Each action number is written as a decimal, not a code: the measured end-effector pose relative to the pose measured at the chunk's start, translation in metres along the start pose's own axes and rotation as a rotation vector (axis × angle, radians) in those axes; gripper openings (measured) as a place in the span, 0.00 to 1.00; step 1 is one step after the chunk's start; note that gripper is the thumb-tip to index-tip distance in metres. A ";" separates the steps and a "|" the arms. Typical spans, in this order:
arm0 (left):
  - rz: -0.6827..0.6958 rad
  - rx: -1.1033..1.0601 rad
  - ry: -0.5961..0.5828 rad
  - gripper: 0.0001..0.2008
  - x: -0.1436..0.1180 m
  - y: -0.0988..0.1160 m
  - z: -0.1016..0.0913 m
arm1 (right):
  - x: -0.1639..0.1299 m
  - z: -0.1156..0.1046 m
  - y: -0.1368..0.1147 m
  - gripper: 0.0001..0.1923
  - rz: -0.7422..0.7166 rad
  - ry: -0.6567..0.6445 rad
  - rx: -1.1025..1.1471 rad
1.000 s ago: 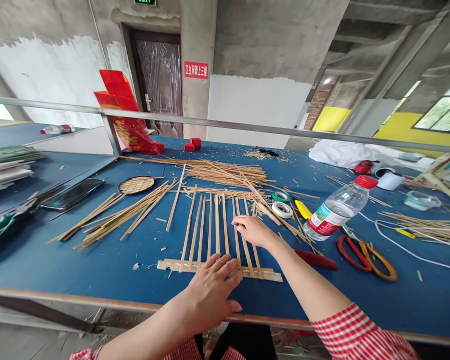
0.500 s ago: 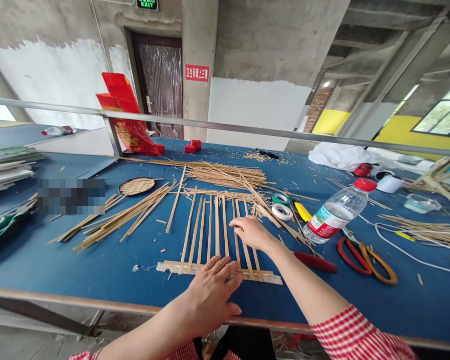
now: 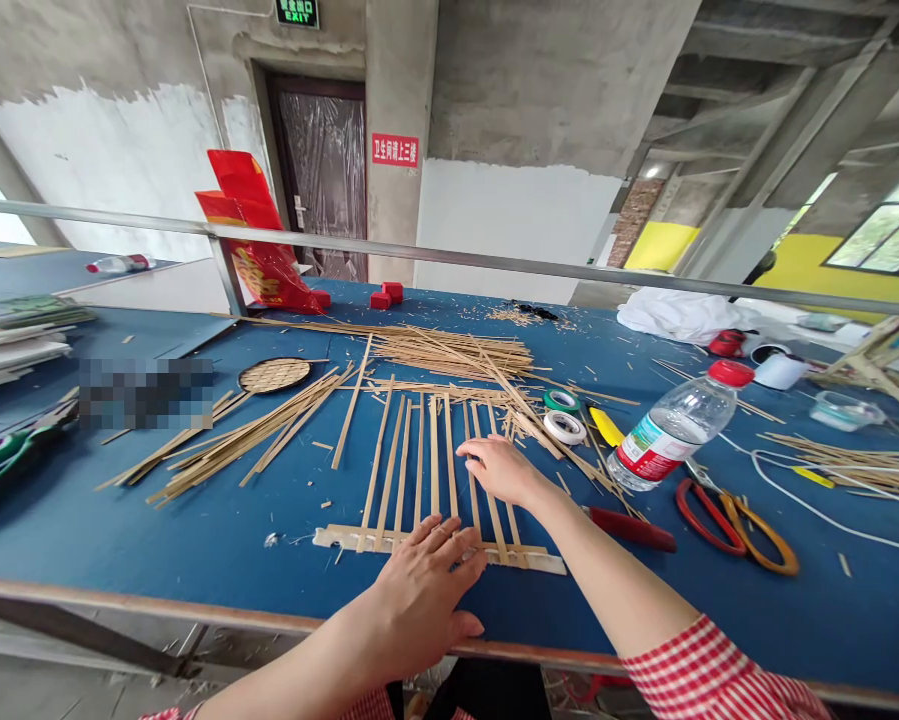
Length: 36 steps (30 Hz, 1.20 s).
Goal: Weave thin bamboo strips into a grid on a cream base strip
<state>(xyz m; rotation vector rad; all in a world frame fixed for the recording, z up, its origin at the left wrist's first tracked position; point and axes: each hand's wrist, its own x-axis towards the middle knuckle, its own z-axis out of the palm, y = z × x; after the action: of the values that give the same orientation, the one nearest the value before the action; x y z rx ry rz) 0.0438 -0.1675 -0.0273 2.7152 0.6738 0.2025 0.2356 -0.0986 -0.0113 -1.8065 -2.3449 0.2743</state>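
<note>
Several flat bamboo strips [image 3: 434, 455] lie side by side on the blue table, pointing away from me. Their near ends rest on a crosswise strip with white tape [image 3: 344, 537]. My left hand [image 3: 434, 580] lies open over the middle of that crosswise strip, fingers spread and pressing the strip ends. Farther up, my right hand [image 3: 500, 468] reaches in from the right with bent fingers closed at one of the upright strips. Its fingertips partly hide the contact.
Loose bamboo strips [image 3: 449, 350] pile up behind; more [image 3: 254, 435] lie left beside a round woven piece [image 3: 274, 375]. At right are tape rolls [image 3: 565, 428], a water bottle [image 3: 674, 425], a red-handled tool [image 3: 633, 528] and pliers [image 3: 760, 535]. A metal rail [image 3: 494, 257] crosses behind.
My right hand has shifted very slightly left at the strips. My left hand stays on the crosswise strip; the camera view has tilted slightly.
</note>
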 end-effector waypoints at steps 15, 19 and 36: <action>-0.004 -0.049 -0.006 0.28 -0.002 -0.002 0.001 | -0.001 0.005 0.008 0.18 0.007 0.018 0.060; 0.002 -0.038 0.014 0.28 -0.003 -0.001 -0.001 | -0.002 0.005 0.009 0.18 -0.006 0.014 0.090; -0.426 0.184 0.244 0.19 -0.019 -0.102 -0.062 | -0.044 -0.003 0.032 0.14 0.008 0.162 0.090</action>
<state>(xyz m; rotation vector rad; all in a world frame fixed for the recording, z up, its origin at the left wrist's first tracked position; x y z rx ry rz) -0.0298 -0.0737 -0.0063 2.6568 1.3804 0.3840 0.2775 -0.1334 -0.0173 -1.7282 -2.1804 0.2217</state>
